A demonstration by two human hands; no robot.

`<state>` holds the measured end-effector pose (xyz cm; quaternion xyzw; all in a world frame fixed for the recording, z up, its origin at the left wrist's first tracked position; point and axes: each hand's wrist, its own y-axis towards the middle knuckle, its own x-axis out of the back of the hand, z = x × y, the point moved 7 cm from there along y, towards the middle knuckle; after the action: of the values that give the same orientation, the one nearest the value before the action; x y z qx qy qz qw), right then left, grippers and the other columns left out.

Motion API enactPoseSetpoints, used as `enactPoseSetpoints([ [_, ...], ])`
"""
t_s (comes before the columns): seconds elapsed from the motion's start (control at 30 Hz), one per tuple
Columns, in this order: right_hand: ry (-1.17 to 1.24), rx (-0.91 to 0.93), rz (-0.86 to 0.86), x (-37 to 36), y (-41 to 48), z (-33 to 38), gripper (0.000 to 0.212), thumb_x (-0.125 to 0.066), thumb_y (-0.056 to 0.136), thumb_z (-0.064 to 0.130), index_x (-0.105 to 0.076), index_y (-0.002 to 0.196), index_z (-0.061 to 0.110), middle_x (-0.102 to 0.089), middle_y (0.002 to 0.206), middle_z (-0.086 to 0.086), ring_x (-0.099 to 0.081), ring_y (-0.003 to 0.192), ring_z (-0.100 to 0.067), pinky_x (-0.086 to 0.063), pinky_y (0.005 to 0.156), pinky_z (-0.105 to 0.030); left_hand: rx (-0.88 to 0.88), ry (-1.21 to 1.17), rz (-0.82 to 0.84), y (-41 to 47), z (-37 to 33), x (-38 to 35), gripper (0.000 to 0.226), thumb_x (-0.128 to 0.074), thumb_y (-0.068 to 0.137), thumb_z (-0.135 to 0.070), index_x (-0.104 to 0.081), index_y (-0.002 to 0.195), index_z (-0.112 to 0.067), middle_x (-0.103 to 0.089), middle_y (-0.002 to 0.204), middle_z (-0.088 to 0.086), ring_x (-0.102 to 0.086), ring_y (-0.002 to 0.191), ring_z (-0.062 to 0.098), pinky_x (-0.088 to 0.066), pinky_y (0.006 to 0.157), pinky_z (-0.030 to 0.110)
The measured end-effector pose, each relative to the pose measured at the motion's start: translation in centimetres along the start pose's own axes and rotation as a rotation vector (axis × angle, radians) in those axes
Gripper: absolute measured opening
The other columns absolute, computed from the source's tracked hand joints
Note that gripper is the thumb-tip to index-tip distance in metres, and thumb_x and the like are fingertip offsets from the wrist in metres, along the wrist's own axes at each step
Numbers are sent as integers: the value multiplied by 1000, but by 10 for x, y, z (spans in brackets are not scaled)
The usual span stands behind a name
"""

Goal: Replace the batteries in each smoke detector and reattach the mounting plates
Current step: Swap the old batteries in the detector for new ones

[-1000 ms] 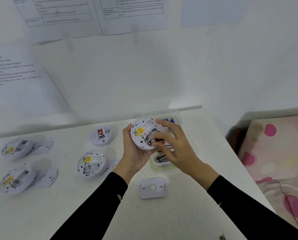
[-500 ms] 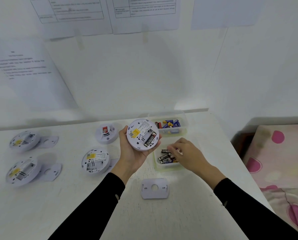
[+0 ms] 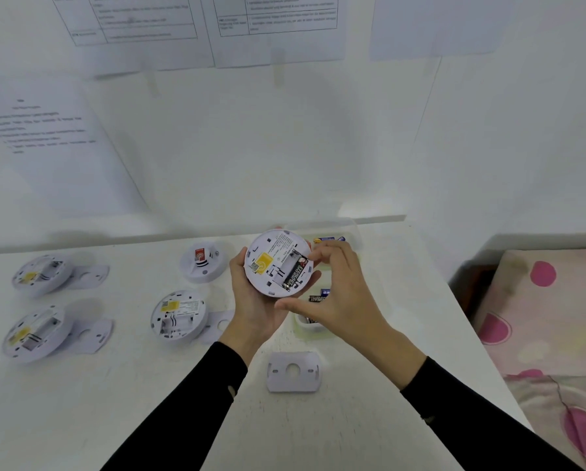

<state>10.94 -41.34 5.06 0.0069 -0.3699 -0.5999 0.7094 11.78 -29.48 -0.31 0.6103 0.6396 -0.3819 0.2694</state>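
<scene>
One loose mounting plate [image 3: 293, 371] lies flat on the bench [image 3: 80, 402], nearest to me and straight out from the near side of the held smoke detector [image 3: 272, 266], well apart from it. On my feed that detector is a white disc, back side up and tilted toward the camera. It has a yellow label left of its open battery bay. A black battery [image 3: 295, 274] sits in the bay's right slot, and the slot beside it shows bare white. The battery's long axis runs diagonally, near end toward the lower left, far end toward the upper right.

I see the left hand [image 3: 254, 311] cupped under the detector, thumb curled along its left rim, fingertips showing at its right rim. The right hand [image 3: 342, 294] is spread just right of the detector. Its fingertips are at the rim by the battery's far end and its thumb is stretched wide below the near rim. Whether the thumb touches I cannot tell.

Just right of the detector, partly under that hand, stands a clear tray [image 3: 303, 326] of black batteries. Left of the detector lies an open detector [image 3: 177, 314]. Far to its left are a nearer open unit [image 3: 33, 333] and a farther open unit [image 3: 41, 273]. A face-up unit [image 3: 201, 263] with a red sticker sits just left of the detector. Behind the detector, a second tub [image 3: 355, 237] holds blue and yellow cells.
</scene>
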Motion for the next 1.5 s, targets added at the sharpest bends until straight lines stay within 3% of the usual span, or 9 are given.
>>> enactPoseSetpoints([
  [0.27, -74, -37, 19, -2, 2, -6, 78, -72, 51, 70, -51, 105, 19, -48, 111, 8, -42, 104, -10, -41, 92, -27, -40, 48, -15, -2, 1, -4, 62, -25, 98, -51, -51, 142, -17, -62, 129, 17, -65, 106, 33, -53, 95, 51],
  [0.43, -48, -128, 72, -4, 8, -13, 77, -90, 45, 51, -52, 101, 15, -44, 104, 7, -36, 101, -8, -35, 85, -12, -35, 96, -9, -1, 1, -4, 58, -21, 100, -50, -56, 135, -20, -70, 118, 10, -70, 99, 28, -59, 82, 46],
  [0.67, 18, -237, 119, -1, 11, -20, 71, -95, 46, 35, -54, 99, 14, -44, 105, 6, -38, 102, -8, -30, 80, -2, -34, 120, -22, 1, 2, -6, 54, -25, 99, -49, -61, 129, -21, -69, 120, 11, -68, 101, 29, -53, 93, 51],
  [0.83, 24, -328, 189, -4, 11, -23, 72, -95, 48, 34, -48, 99, 13, -43, 109, 1, -39, 108, -14, -34, 76, -7, -30, 130, -19, 2, 4, -8, 54, -32, 93, -49, -59, 131, -20, -69, 120, 13, -70, 99, 27, -61, 78, 44],
  [0.93, 25, -292, 198, -3, 10, -17, 70, -93, 52, 36, -46, 96, 11, -38, 108, 0, -35, 107, -15, -36, 76, -10, -11, 133, -17, 2, 5, -5, 54, -24, 99, -48, -60, 128, -21, -71, 116, 11, -72, 95, 25, -60, 71, 39],
  [1.03, 124, -222, 208, -3, 8, -7, 45, -83, 71, 35, -48, 91, 14, -43, 103, 2, -39, 99, -5, -37, 75, -5, -18, 128, -27, 3, 3, 2, 55, -23, 100, -50, -60, 128, -21, -70, 118, 12, -70, 99, 26, -59, 80, 44],
  [1.13, 155, -158, 184, -3, 5, -5, 23, -66, 89, 15, -44, 83, 19, -53, 87, -3, -48, 77, -11, -38, 65, -14, -27, 138, -34, 5, -1, 6, 55, -22, 100, -51, -62, 124, -22, -71, 114, 10, -70, 96, 23, -51, 87, 44],
  [1.37, 96, -125, 173, -4, 9, -9, 19, -63, 91, 13, -46, 83, 11, -53, 84, -5, -49, 69, -11, -42, 63, -14, 28, 173, -41, 9, 6, 9, 58, -24, 99, -52, -58, 132, -19, -68, 120, 13, -67, 104, 25, -45, 99, 47],
  [1.5, 190, -208, 114, -3, 13, -15, 24, -66, 90, 15, -44, 101, 17, -60, 80, -6, -51, 65, -2, -41, 62, -10, 47, 149, -47, 9, 11, 11, 57, -24, 99, -53, -64, 122, -19, -71, 117, 12, -69, 105, 25, -46, 99, 47],
])
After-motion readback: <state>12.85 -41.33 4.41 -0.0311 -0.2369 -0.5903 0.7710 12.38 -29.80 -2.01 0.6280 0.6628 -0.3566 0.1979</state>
